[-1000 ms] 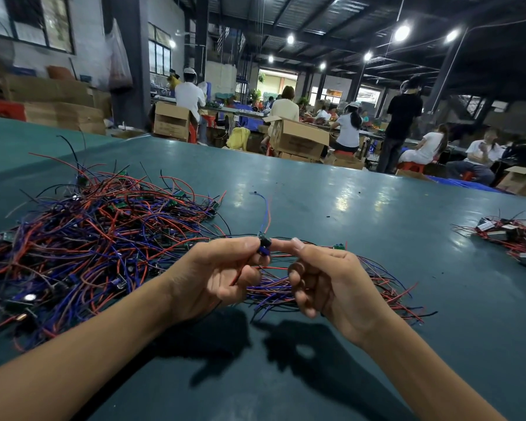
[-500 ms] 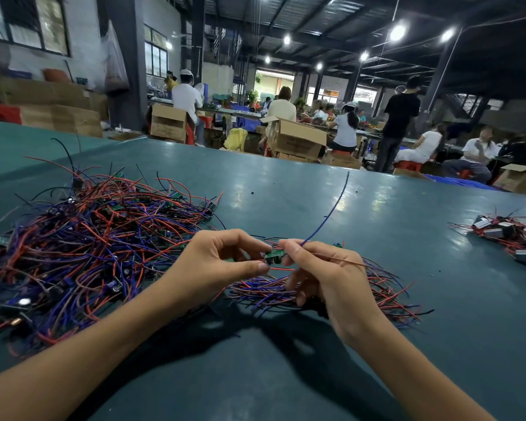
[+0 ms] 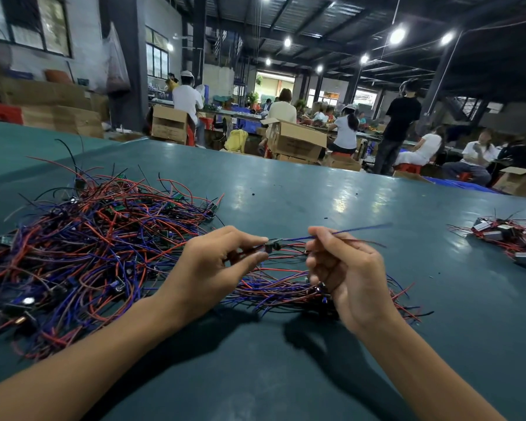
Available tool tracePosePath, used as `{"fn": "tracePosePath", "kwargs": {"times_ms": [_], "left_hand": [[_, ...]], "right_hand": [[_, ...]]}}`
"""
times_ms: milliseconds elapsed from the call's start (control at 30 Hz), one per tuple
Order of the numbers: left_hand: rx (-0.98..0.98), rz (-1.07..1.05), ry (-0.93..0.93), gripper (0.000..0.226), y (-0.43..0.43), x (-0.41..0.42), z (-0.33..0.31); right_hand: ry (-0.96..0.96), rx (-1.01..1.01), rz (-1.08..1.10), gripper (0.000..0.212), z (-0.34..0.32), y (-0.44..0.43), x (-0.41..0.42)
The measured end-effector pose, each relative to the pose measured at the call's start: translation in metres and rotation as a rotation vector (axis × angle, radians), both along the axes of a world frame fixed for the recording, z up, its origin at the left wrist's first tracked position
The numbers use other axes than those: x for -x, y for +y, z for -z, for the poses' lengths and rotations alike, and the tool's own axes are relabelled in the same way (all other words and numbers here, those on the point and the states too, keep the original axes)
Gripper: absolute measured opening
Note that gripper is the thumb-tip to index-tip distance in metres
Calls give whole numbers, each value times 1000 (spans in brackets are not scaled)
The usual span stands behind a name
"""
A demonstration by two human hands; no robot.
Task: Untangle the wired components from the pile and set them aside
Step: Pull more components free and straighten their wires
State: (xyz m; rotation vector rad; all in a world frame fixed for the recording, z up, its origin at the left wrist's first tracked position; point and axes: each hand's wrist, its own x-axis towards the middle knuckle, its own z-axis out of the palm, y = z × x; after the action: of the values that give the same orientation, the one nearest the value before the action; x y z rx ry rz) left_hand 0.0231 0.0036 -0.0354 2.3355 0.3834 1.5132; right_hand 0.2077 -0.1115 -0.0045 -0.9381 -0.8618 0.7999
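Pinching 1 wired component (image 3: 272,246), left hand (image 3: 213,268) and right hand (image 3: 349,278).

Beyond a glossy teal table (image 3: 286,183), open cardboard boxes (image 3: 295,141) are stacked, and workers (image 3: 346,132) are seated under bright ceiling lights (image 3: 397,35).
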Motion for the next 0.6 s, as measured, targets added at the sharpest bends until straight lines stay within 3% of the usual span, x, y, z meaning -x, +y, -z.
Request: {"fn": "tracePosePath", "kwargs": {"times_ms": [100,200,333,467,600], "left_hand": [[250,158,90,9,-1,-1,2],[314,212,258,11,-1,-4,6],[191,93,360,13,-3,-3,11],[76,-22,340,13,-4,-3,14],[22,-55,326,9,-1,-5,15]], "right_hand": [[29,-37,127,23,-1,1,-10],[23,-15,371,35,3,4,-21],[42,95,605,36,5,8,-44],[-47,273,775,36,13,14,-61],[-41,295,918,31,10,13,-74]]}}
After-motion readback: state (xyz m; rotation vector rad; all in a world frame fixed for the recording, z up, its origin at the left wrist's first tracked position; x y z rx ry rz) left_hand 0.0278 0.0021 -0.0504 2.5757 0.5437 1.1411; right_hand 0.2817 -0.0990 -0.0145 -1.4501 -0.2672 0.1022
